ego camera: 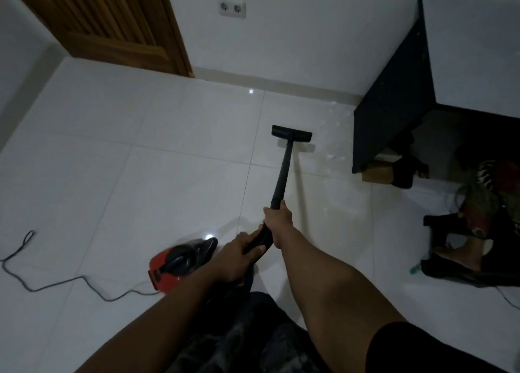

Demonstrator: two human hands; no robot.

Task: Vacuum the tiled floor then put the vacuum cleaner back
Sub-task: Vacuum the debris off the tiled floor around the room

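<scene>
The red canister vacuum cleaner (168,268) is blurred, and my left forearm covers its near right side, so I cannot see how the hose joins it. Its thin dark power cord (42,277) snakes over the tiles and runs out of view at the left edge. At the right, a dark heap of patterned cloth and black things (484,203) is too dim to make out. It lies below a black cabinet panel (394,105), under which a small brown box is half hidden.

My left hand (239,257) is curled round the lower black grip of the wand. My right hand (277,220) is wrapped round the straight black wand tube (281,172) just above it, the two hands nearly touching.

The tube slants away from me to a flat black T-shaped floor head (291,133). The head rests on the glossy white tiled floor (140,175), near the cabinet and short of the skirting. The canister sits on the tiles just left of my hands, red with a black top and handle.

Farther off stand a slatted brown wooden door (112,26) and a white double wall socket (232,9).
</scene>
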